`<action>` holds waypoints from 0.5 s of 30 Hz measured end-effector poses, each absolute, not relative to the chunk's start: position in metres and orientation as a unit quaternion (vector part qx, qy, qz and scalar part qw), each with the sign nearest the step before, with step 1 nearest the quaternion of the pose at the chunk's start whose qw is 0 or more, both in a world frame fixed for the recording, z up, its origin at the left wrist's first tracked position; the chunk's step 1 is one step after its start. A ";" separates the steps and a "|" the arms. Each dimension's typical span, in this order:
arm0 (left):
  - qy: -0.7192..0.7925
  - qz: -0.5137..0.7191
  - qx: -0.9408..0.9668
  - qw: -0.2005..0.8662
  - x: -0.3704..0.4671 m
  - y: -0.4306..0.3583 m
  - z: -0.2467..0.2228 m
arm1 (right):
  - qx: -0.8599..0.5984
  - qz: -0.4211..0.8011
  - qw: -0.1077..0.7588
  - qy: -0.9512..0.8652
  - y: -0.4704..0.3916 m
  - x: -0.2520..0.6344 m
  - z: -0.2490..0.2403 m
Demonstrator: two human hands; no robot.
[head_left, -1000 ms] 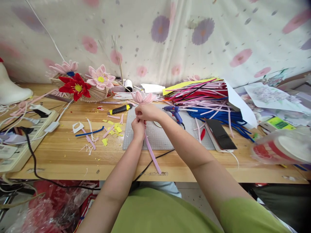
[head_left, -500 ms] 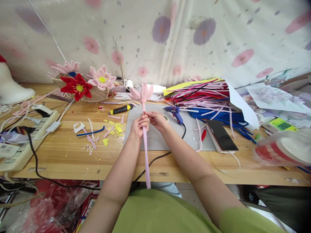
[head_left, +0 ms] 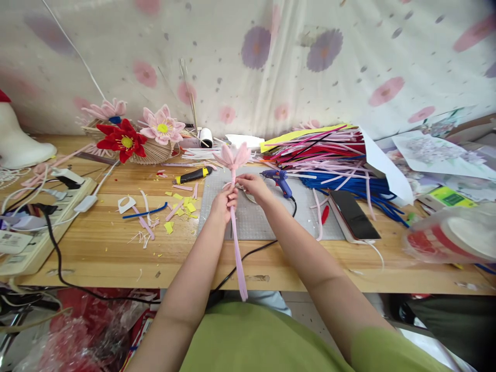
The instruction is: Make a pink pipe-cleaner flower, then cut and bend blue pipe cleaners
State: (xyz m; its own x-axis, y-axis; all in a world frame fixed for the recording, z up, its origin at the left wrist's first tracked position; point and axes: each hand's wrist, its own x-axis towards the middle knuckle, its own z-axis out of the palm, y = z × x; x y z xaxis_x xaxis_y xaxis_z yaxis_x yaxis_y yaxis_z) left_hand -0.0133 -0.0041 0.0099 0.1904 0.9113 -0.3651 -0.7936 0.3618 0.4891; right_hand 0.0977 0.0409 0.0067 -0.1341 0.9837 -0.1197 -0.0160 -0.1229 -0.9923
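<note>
The desk point(head_left: 112, 268), left to right

Left of the cutting mat point(head_left: 279, 222) lie the utility knife point(head_left: 191, 175) and, nearer, scraps point(head_left: 189, 207); farther left sits the power strip point(head_left: 64, 206). Three flowers point(head_left: 126, 142) rest behind the strip, before the curtain point(head_left: 217, 41). The held flower point(head_left: 233, 156) is over the mat's left side, the glue gun point(head_left: 278, 179) on its far part, the phone point(head_left: 354, 217) at its right edge. Behind the phone is the pipe-cleaner bundle point(head_left: 321, 149); right of it, the cup point(head_left: 449, 237).

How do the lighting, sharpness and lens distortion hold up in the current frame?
Head view: soft, fairly even light, with a pale sheen on the wooden table; head view: the pink flower reads clearly, but fine finger detail on the left hand and right hand is soft; head view: the plastic-wrapped container looks blurred and stretched, and the upper right corner darkens.
</note>
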 end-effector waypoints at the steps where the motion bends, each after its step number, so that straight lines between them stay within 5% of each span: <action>1: 0.347 0.572 0.126 0.733 -0.010 -0.003 0.007 | -0.498 0.489 0.462 -0.547 0.039 0.098 0.013; 3: 0.408 0.600 0.182 0.664 -0.004 -0.002 0.002 | -0.484 0.362 0.435 -0.668 0.036 0.097 0.026; 9: 0.511 0.616 0.244 0.548 0.006 -0.001 -0.006 | -0.395 0.146 0.135 -0.897 0.035 0.079 0.058; 15: 0.489 0.645 0.276 0.519 -0.005 0.001 -0.009 | -0.424 0.110 0.127 -0.890 0.035 0.081 0.067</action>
